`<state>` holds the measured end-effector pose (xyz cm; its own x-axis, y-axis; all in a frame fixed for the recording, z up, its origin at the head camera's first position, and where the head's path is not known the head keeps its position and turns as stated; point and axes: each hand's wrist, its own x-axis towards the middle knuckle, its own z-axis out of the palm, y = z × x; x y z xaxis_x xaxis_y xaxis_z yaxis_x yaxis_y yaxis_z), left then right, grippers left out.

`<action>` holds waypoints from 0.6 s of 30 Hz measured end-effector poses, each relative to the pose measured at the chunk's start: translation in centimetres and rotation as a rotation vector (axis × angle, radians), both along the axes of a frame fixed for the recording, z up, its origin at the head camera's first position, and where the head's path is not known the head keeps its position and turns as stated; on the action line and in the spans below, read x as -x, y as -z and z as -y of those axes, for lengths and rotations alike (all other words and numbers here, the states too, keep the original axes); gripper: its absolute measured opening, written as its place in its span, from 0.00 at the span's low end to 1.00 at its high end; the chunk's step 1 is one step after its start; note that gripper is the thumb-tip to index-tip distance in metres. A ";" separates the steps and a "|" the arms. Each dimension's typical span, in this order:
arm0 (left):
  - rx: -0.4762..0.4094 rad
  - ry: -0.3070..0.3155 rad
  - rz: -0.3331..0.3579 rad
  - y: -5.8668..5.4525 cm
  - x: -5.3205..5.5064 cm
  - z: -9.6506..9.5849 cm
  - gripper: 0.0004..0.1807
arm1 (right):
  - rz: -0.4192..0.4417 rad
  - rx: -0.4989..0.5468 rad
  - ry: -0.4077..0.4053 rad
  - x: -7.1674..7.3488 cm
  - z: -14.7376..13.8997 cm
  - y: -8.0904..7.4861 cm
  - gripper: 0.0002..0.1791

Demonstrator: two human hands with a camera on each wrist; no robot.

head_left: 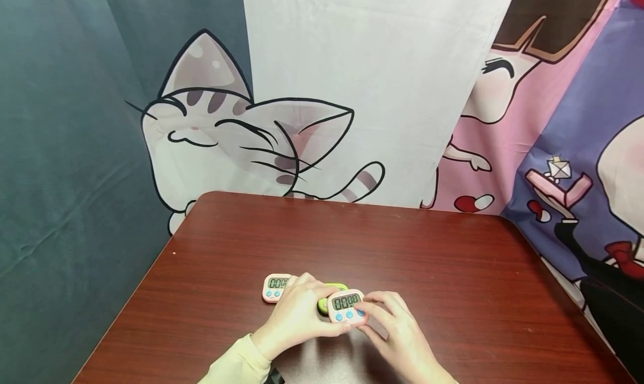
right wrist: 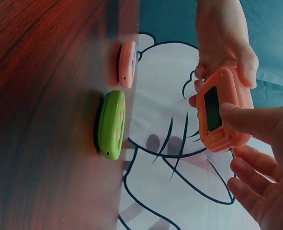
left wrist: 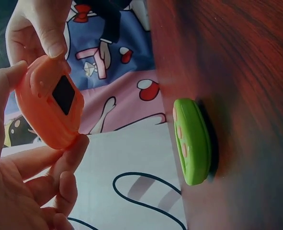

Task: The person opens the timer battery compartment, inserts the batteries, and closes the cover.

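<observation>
A pink digital timer (head_left: 346,306), with blue buttons and a grey display of zeros, is held above the table between both hands. My left hand (head_left: 301,311) grips it by its left side. At its right side, my right hand (head_left: 397,331) pinches it, one fingertip at the front near the display's corner. The timer's back, with a dark rectangle (right wrist: 212,109), shows in the right wrist view. A green timer (left wrist: 194,141) lies on the table below, mostly hidden in the head view. A second pink timer (head_left: 274,288) lies farther left, partly covered by my left hand.
The reddish-brown wooden table (head_left: 352,238) stretches out beyond the hands. Behind it hangs a cloth backdrop (head_left: 392,82) with a cartoon cat and figures. A dark object (head_left: 611,322) stands beyond the table's right edge.
</observation>
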<state>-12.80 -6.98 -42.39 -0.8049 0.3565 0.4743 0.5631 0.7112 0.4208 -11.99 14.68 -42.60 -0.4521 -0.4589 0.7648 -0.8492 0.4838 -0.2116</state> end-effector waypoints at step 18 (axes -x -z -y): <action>0.106 0.103 -0.106 0.0 0.1 -0.2 0.35 | 0.359 -0.143 0.060 -0.2 -1.7 -0.8 0.46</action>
